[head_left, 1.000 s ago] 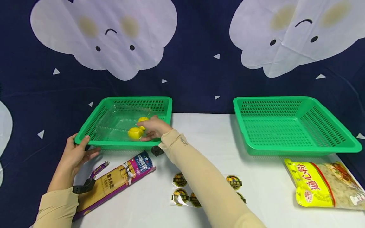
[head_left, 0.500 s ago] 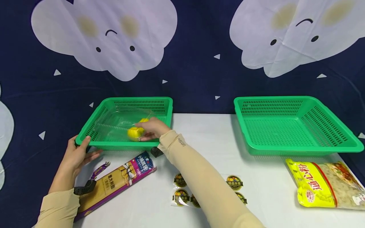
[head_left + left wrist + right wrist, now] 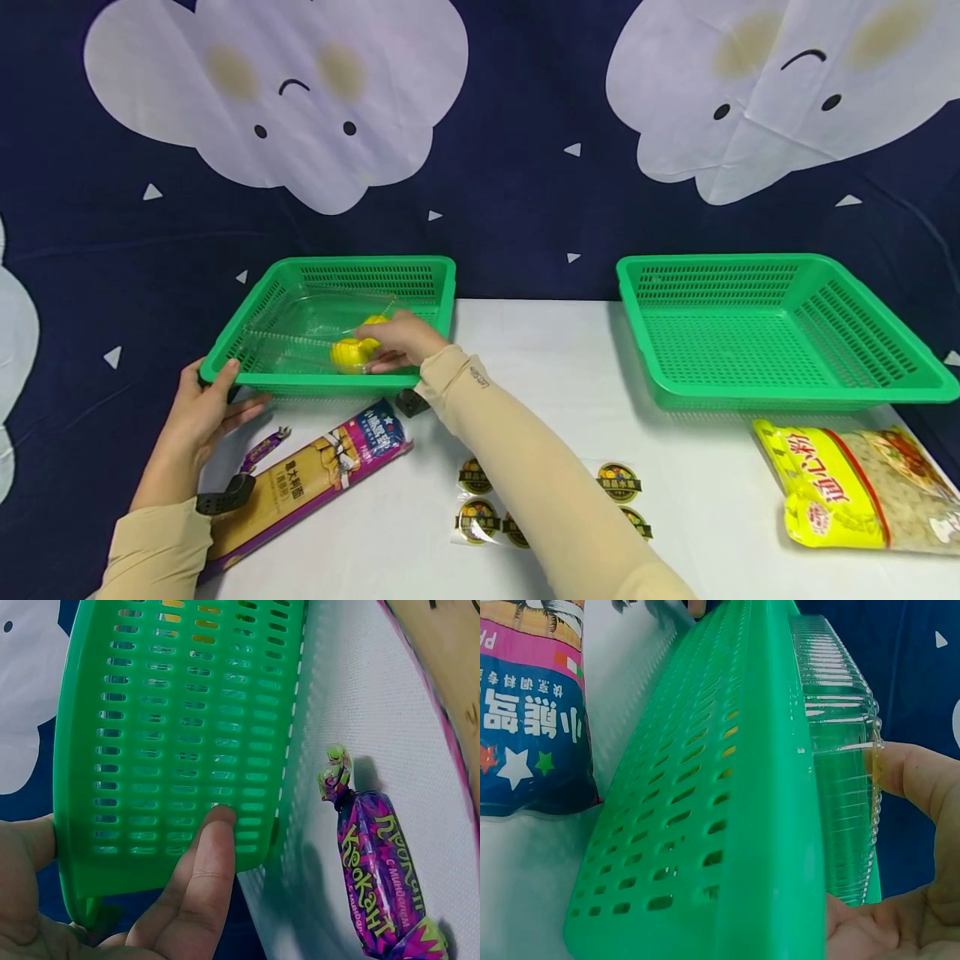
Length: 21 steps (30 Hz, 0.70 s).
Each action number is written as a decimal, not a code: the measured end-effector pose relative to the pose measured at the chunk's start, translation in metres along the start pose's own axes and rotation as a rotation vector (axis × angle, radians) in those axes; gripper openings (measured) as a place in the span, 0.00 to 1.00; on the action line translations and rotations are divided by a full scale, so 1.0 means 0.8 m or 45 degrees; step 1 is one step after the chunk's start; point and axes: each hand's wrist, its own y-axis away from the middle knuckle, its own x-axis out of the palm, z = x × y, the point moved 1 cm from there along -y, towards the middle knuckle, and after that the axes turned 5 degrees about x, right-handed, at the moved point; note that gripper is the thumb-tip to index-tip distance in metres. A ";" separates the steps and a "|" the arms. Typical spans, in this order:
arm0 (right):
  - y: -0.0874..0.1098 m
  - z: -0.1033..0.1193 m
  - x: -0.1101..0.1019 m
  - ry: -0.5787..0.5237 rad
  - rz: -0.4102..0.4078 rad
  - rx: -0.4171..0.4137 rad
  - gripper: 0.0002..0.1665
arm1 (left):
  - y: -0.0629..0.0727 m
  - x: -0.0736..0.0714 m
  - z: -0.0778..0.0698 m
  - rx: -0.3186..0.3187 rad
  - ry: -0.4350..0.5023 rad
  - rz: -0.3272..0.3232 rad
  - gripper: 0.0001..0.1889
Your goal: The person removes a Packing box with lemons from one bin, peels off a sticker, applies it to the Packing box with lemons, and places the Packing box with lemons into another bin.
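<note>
In the head view, my left hand [image 3: 197, 417] grips the front left corner of the left green basket [image 3: 330, 379], thumb over the rim. The left wrist view shows the fingertips against its slotted wall. My right hand [image 3: 405, 340] reaches into this basket and holds the right side of a clear plastic box [image 3: 292, 346]. In the right wrist view, the clear box [image 3: 840, 787] rises above the rim, with the hand [image 3: 922, 825] curved around its end. Yellow lemon-like fruits [image 3: 349, 352] show at the box's right end, partly hidden by the hand.
A second green basket [image 3: 780, 392] stands at the right, a yellow noodle bag [image 3: 862, 487] before it. A pasta packet [image 3: 307, 479] and a purple wrapped candy [image 3: 262, 448] lie before the left basket. A sheet of round stickers [image 3: 477, 521] lies under the right forearm.
The clear box and the yellow fruits have shifted slightly left and toward the basket's front. The right hand has closed in on the box's side; the left hand keeps its grip.
</note>
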 end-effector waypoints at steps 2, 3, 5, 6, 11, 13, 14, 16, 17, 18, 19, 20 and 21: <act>0.001 0.000 -0.001 0.017 0.002 0.000 0.34 | -0.001 0.001 0.001 -0.002 0.000 -0.003 0.41; 0.001 0.000 -0.001 0.023 0.004 0.000 0.35 | -0.001 0.002 0.001 -0.005 0.000 -0.005 0.41; 0.001 0.000 -0.002 0.038 -0.005 -0.004 0.37 | -0.001 0.002 0.002 -0.009 -0.004 -0.004 0.41; 0.002 -0.001 -0.002 0.045 -0.009 -0.004 0.39 | -0.001 0.003 0.002 -0.012 0.000 -0.004 0.40; 0.003 0.000 0.000 0.050 -0.008 -0.007 0.39 | 0.001 0.002 0.002 -0.019 -0.003 -0.002 0.40; 0.003 0.000 0.001 0.040 0.000 -0.007 0.38 | 0.003 0.002 0.001 -0.017 -0.010 -0.001 0.40; 0.003 0.000 0.001 0.032 0.001 -0.006 0.38 | 0.003 0.002 0.001 -0.014 -0.017 0.001 0.40; 0.002 0.000 0.000 0.021 0.007 -0.008 0.38 | 0.004 0.003 0.001 -0.008 -0.018 0.000 0.40; 0.002 0.000 0.000 0.013 0.011 -0.010 0.38 | 0.004 0.003 0.001 -0.004 -0.012 0.000 0.40; 0.001 0.001 -0.001 0.006 0.017 -0.011 0.37 | 0.004 0.003 0.001 -0.004 -0.006 -0.006 0.40; 0.001 0.001 -0.001 -0.004 0.024 -0.012 0.36 | 0.004 0.004 0.001 -0.004 0.007 -0.009 0.40; 0.000 0.001 -0.002 -0.011 0.037 -0.014 0.35 | 0.004 0.004 0.001 -0.009 0.026 -0.015 0.40; 0.000 0.001 -0.003 -0.023 0.049 -0.013 0.34 | 0.003 0.005 0.000 -0.015 0.043 -0.023 0.39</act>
